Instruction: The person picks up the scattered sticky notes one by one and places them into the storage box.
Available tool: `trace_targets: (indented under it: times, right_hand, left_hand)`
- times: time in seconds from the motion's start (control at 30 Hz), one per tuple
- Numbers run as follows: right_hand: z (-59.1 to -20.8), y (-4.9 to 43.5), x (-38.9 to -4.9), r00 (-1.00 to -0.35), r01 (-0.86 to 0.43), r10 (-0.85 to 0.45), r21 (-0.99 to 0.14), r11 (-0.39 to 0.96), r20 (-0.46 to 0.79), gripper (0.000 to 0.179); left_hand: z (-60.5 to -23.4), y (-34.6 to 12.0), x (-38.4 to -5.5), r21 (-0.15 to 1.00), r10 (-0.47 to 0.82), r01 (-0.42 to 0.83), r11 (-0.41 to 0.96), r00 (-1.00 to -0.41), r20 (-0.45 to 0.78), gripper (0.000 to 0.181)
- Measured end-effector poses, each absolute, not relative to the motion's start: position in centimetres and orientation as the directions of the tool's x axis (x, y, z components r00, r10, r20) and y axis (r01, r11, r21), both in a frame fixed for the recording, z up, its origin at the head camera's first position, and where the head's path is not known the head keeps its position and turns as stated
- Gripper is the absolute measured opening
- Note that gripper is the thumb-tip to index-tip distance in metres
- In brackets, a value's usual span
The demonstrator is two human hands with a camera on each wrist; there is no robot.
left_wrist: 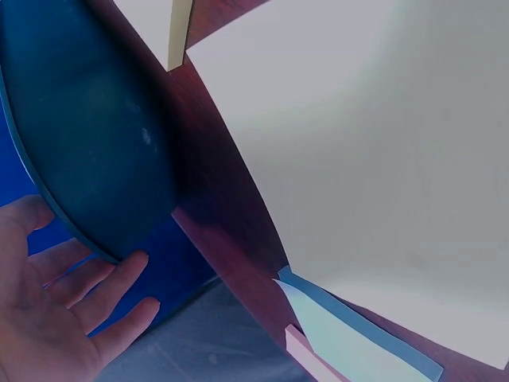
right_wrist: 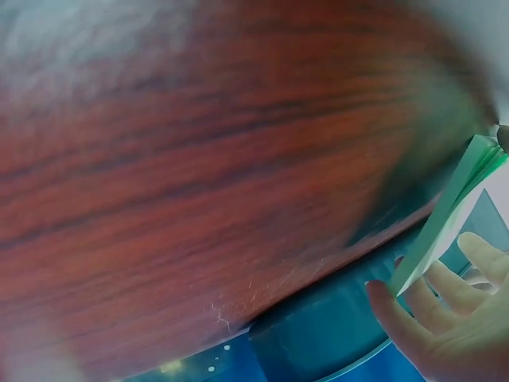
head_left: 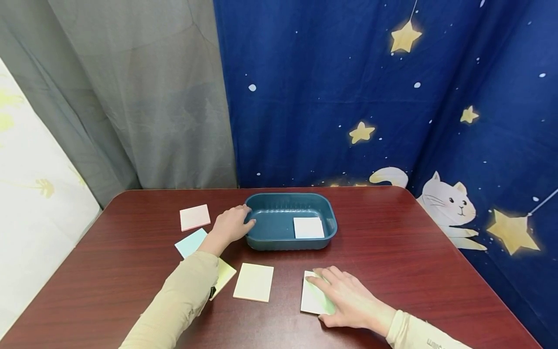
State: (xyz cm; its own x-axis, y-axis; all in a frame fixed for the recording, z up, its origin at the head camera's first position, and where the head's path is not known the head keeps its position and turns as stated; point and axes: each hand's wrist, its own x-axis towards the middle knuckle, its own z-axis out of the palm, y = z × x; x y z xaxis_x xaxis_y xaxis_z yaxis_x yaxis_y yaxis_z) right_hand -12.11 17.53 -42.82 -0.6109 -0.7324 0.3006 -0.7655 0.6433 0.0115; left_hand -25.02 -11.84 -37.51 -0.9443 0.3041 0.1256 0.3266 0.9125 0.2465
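My left hand point(head_left: 232, 224) is at the left end of a dark blue plastic bin point(head_left: 272, 241). Its fairly straight fingers point(left_wrist: 119, 278) touch the rim in the left wrist view. Inside the bin, toward the right, lies a white sticky note pad point(head_left: 308, 228). On the near right of the table, my right hand point(head_left: 348, 300) pinches a pale green sticky note pad point(head_left: 311, 293) between thumb and fingers. The right wrist view shows this green pad point(right_wrist: 445, 211) edge-on and tilted, its sheets slightly fanned near the thumb.
A cream pad point(head_left: 254, 282) lies in front of the bin. Partly under my left forearm are a yellow pad point(head_left: 225, 275) and a light blue pad point(head_left: 191, 243). A pink-edged pad point(head_left: 194, 217) sits farther back. Curtains point(head_left: 305, 97) hang behind the reddish-brown table point(head_left: 383, 232).
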Motion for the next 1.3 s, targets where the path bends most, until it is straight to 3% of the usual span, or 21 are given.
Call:
trace_targets:
  times: [0.67, 1.03, 1.3]
  right_hand:
    - [-42.4, 17.6, -12.6, -0.57, -0.806, -0.77, -0.011, 0.592, 0.287, 0.069]
    - [-42.1, 17.3, -13.3, -0.519, -0.823, -0.783, 0.047, 0.566, 0.343, 0.07]
    - [-42.2, 17.5, -13.6, -0.52, -0.838, -0.779, -0.032, 0.545, 0.351, 0.07]
  left_hand:
    - [-37.6, -11.8, -24.9, 0.241, 0.309, 0.334, 0.911, -0.941, 0.138, 0.047]
    - [-37.6, -11.8, -25.0, 0.24, 0.309, 0.333, 0.912, -0.942, 0.133, 0.048]
    - [-37.7, -11.8, -25.0, 0.243, 0.31, 0.335, 0.91, -0.941, 0.137, 0.047]
